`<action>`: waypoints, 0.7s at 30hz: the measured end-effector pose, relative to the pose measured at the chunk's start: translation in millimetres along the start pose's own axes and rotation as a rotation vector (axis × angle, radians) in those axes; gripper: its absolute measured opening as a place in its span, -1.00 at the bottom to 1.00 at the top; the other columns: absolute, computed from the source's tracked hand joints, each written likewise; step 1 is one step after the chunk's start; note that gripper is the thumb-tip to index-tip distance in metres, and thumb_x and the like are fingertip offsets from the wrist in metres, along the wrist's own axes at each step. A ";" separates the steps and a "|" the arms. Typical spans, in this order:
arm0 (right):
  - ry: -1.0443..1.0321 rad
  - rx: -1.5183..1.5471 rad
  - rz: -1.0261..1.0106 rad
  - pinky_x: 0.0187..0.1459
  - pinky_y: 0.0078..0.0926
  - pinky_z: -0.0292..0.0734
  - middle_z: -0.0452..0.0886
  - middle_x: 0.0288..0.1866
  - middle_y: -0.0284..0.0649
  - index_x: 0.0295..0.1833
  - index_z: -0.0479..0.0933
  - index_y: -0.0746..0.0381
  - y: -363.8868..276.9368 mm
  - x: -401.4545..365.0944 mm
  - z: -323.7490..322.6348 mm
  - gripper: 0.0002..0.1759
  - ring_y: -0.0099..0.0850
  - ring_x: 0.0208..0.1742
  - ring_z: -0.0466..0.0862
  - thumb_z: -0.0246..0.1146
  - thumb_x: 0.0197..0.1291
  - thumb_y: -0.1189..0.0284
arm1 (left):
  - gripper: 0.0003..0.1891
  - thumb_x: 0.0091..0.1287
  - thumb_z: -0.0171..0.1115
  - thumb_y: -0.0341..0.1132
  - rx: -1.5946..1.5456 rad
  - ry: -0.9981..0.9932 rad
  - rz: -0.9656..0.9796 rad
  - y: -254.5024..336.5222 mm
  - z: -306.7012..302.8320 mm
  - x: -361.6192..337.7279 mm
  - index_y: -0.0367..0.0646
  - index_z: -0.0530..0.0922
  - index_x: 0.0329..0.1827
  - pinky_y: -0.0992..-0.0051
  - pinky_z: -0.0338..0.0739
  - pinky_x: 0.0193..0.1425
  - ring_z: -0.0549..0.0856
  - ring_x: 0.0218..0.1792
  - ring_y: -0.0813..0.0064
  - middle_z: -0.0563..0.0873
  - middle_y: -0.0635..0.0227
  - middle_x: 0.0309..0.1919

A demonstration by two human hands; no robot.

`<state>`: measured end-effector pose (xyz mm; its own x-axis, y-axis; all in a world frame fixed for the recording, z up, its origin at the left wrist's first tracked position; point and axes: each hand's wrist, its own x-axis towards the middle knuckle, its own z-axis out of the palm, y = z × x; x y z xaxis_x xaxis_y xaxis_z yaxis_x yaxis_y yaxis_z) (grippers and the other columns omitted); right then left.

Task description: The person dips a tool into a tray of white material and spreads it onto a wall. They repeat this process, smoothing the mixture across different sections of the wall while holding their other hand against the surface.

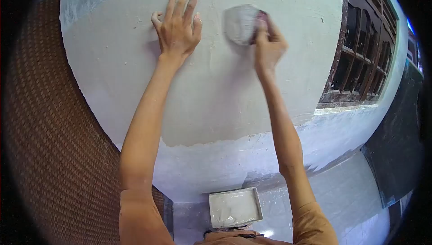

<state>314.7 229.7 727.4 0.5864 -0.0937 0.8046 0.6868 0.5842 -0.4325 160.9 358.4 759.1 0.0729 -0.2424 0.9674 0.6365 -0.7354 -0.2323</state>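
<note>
My left hand (178, 31) rests against the wall (198, 105) with its fingers spread and nothing in it. To its right, my right hand (270, 47) is closed around the dark red handle of a putty knife (240, 24). The knife's wide, putty-coated blade lies against or very close to the wall and is smeared by motion. A damp-looking greyish coat of putty covers most of the wall in front of me, with a ragged lower edge above a paler, bluish strip. Small lumps and ridges show on the coat.
Below me, a rectangular tray (257, 202) holds whitish putty, near the tiled floor (333, 195). A brown woven panel (58, 123) borders the wall at left. On the right are a dark-framed window (360, 51) with a sill and a dark board (400, 132).
</note>
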 end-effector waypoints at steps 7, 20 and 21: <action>0.339 0.385 -0.022 -0.30 -0.67 0.56 0.71 -0.20 -0.21 0.22 0.55 0.38 0.3 26.4 -29.2 -0.63 -0.62 -0.37 0.58 0.23 0.33 0.49 | -0.37 0.33 0.00 -0.16 -0.007 -0.005 0.002 -0.4 -1.2 0.9 0.27 0.22 0.53 0.12 0.13 0.23 0.35 0.43 0.40 0.40 0.57 0.42; 0.167 0.277 -0.037 -0.30 -0.64 0.51 0.70 -0.25 -0.24 0.19 0.57 0.37 -3.0 7.1 -18.0 -0.63 -0.62 -0.31 0.58 0.24 0.33 0.46 | -0.35 0.31 0.00 -0.14 -0.134 0.070 -0.058 7.1 3.5 1.0 0.41 0.20 0.53 -0.13 0.18 0.19 0.37 0.41 0.37 0.41 0.57 0.40; 0.044 0.194 -0.025 -0.35 -0.65 0.47 0.68 -0.31 -0.29 0.19 0.58 0.37 -5.6 -2.6 -5.9 -0.63 -0.65 -0.39 0.53 0.25 0.33 0.45 | -0.39 0.33 0.00 -0.14 -0.058 0.046 -0.048 7.5 0.0 0.7 0.31 0.24 0.51 -0.07 0.18 0.23 0.38 0.40 0.34 0.43 0.50 0.38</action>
<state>311.9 221.9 725.3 0.5916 -0.1430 0.7934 0.6083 0.7250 -0.3229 165.7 352.7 758.0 0.0071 -0.2339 0.9722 0.5931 -0.7818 -0.1924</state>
